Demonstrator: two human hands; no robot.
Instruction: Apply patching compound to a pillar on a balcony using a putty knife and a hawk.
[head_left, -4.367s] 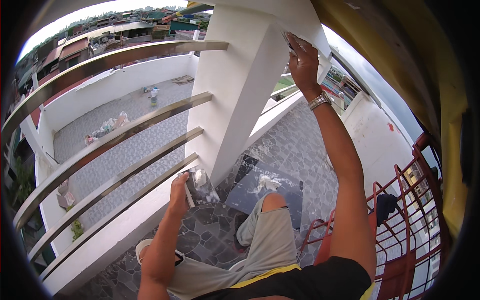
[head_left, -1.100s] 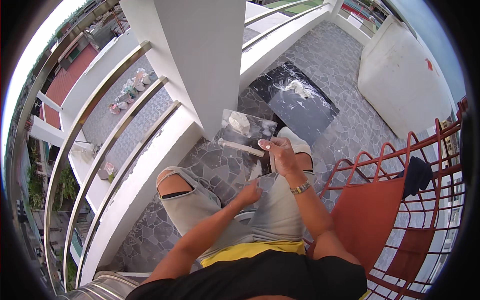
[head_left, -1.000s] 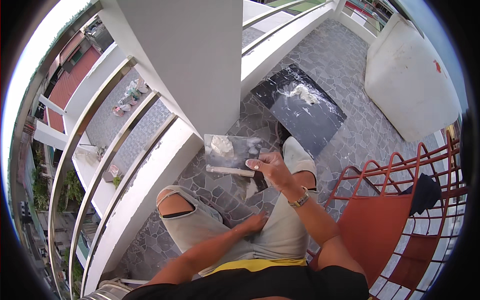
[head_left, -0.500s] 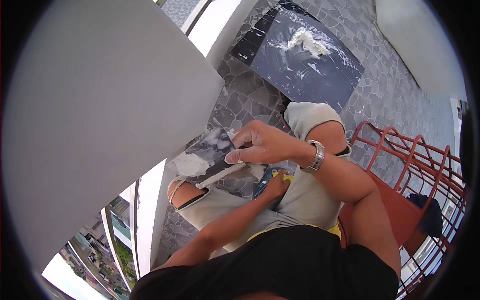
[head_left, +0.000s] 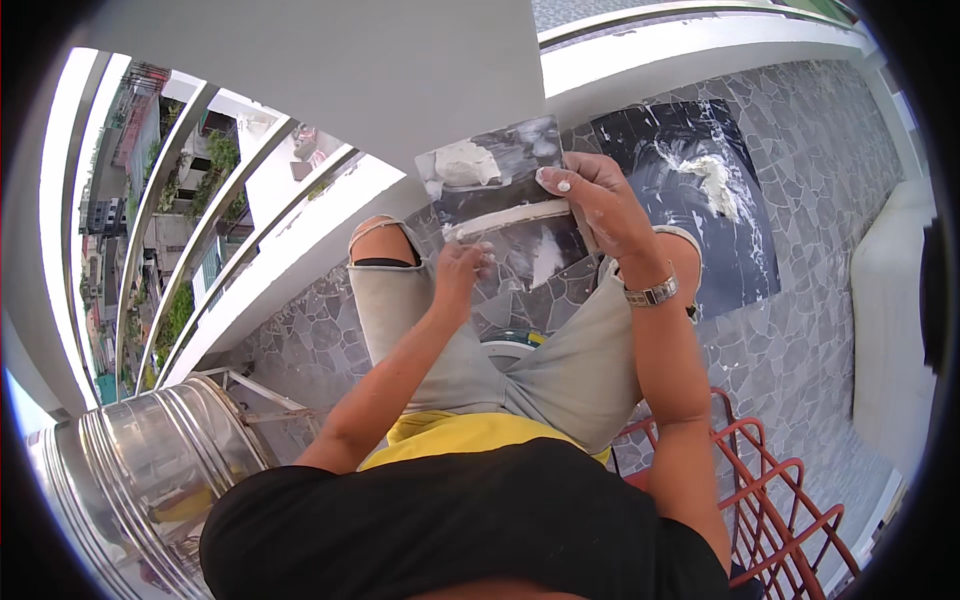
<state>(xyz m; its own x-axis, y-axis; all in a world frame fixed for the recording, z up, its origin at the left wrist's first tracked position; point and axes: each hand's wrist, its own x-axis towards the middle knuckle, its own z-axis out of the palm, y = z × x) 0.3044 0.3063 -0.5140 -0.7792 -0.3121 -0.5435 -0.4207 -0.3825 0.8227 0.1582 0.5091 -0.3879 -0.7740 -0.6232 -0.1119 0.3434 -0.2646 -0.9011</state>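
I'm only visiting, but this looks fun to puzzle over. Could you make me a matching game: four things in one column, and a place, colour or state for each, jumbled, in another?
Things:
1. Right hand
2. Dark board
3. Ribbed metal tank
4. Shirt

Descriptions:
A. Shiny silver, at the lower left of the view
B. Black, across the lower middle of the view
C. Holding a flat tool smeared with white
D. Lying on the stone-patterned floor, streaked with white paste

Right pairs: 1-C, 2-D, 3-A, 4-B
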